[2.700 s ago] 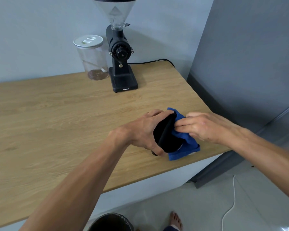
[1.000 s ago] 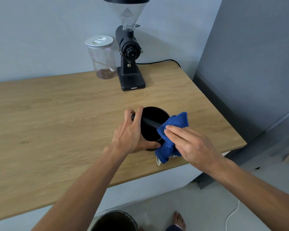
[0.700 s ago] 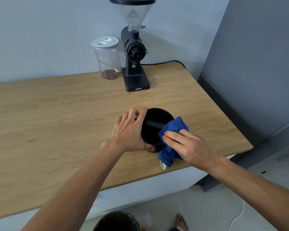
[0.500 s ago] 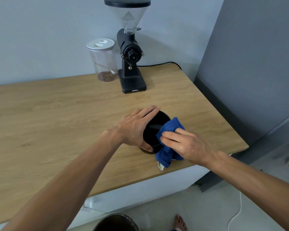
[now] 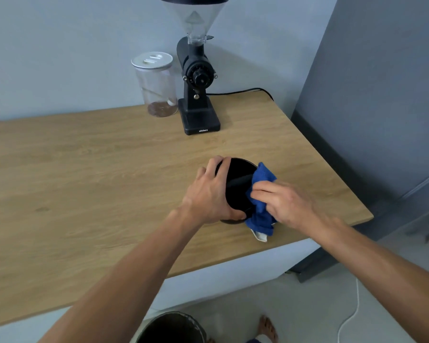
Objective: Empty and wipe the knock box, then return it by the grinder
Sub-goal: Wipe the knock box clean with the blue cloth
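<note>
The black round knock box (image 5: 237, 186) stands on the wooden counter (image 5: 84, 184) near its front right part, mouth up and tilted toward me, with its bar across the opening. My left hand (image 5: 209, 194) grips its left wall. My right hand (image 5: 282, 203) presses a blue cloth (image 5: 261, 214) against the box's right rim and side. The black coffee grinder (image 5: 197, 87) stands at the back of the counter by the wall, well beyond the box.
A clear jar with a white lid (image 5: 156, 85) stands left of the grinder. The grinder's black cord (image 5: 240, 91) runs to the wall. A dark bin (image 5: 171, 328) sits on the floor below the counter edge. A grey cabinet (image 5: 382, 95) rises at the right.
The knock box went from lying on its side under the cloth to standing mouth up. My right hand keeps rubbing the cloth along its right rim while my left hand shifts its hold.
</note>
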